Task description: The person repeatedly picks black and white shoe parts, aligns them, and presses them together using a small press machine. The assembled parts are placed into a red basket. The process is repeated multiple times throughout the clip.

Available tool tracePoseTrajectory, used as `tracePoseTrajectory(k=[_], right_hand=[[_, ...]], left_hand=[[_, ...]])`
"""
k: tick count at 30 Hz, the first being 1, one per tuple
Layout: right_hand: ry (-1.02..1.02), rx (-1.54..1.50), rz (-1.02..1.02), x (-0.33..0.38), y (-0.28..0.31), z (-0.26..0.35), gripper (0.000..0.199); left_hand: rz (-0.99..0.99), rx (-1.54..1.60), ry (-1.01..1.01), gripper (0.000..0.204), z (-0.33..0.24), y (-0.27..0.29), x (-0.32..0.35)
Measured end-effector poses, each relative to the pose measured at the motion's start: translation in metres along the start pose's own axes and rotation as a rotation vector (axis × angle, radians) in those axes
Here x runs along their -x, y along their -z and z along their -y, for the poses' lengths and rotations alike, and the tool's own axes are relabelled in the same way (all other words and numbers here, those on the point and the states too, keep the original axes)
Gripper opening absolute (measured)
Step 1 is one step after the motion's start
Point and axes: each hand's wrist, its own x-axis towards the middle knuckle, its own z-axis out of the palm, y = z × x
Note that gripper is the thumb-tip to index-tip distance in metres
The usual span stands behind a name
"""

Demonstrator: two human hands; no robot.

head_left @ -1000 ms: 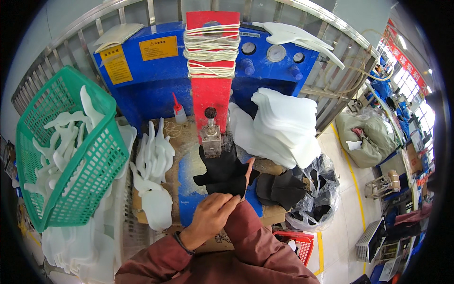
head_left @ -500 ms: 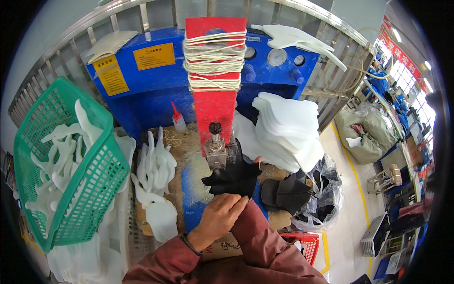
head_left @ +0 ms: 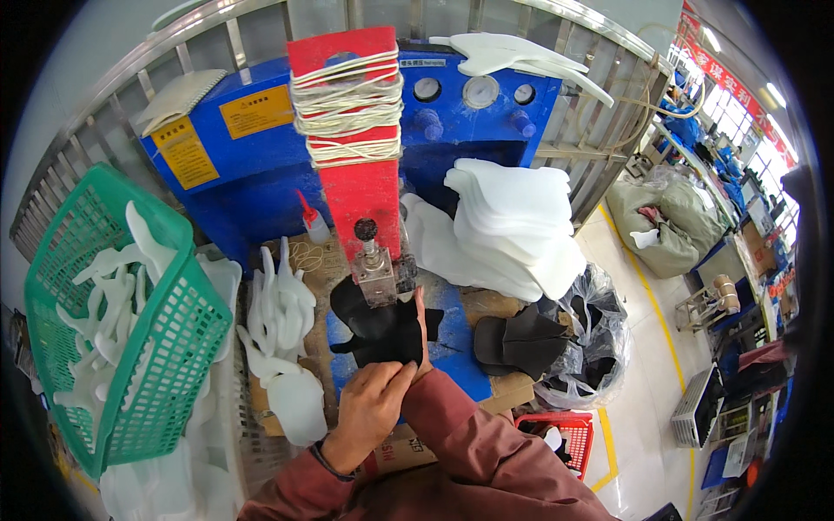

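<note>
Evidently one black piece, head view: it lay just below the centre of the frame, its lobed outline spread over the blue surface (head_left: 460,375), its far part reaching under the metal head (head_left: 375,286) of the red arm (head_left: 360,187).
Black piece (head_left: 382,340), feel: it looked thin, light and limp, more likely to crease or sag than to break; its dull face suggested little slip.
Left hand (head_left: 372,406): its fingers were bunched at the near edge of the piece, close against the right cuff; whether they pinched it could not be told.
Right hand (head_left: 422,334): it lay along the piece's right side, mostly hidden by it, so its grip could not be told.
Hands together: they met at the lower centre of the frame.
Where to hold: the near edge and right side seemed best, with a flat palm beneath against sagging and fingertips clear of the metal head.
White pile (head_left: 512,221): it stood right of the red arm.
Green basket (head_left: 165,373): it filled the left of the frame.
</note>
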Motion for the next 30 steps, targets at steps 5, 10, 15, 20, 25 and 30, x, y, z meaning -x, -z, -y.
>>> tracePoseTrajectory(k=[5,10,15,20,25,30], right_hand=[[-0.135,-0.005,-0.059,0.027,0.011,-0.002,0.083],[-0.166,0.023,-0.095,0.051,0.011,-0.002,0.08],[-0.143,0.031,-0.119,0.067,0.004,0.004,0.081],[-0.085,0.039,-0.078,0.077,-0.004,0.012,0.083],[-0.049,0.101,-0.105,0.077,-0.005,0.019,0.087],[0.039,0.077,-0.047,0.077,0.0,0.028,0.085]], left_hand=[[0.021,0.056,0.004,0.026,-0.019,0.011,0.014],[0.07,0.072,0.002,0.031,-0.035,0.018,0.024],[0.067,0.099,-0.018,0.035,-0.045,0.018,0.028],[0.069,0.114,-0.068,0.037,-0.049,0.014,0.027],[0.045,0.154,-0.071,0.037,-0.051,0.01,0.022],[0.048,0.134,-0.084,0.039,-0.048,0.005,0.018]])
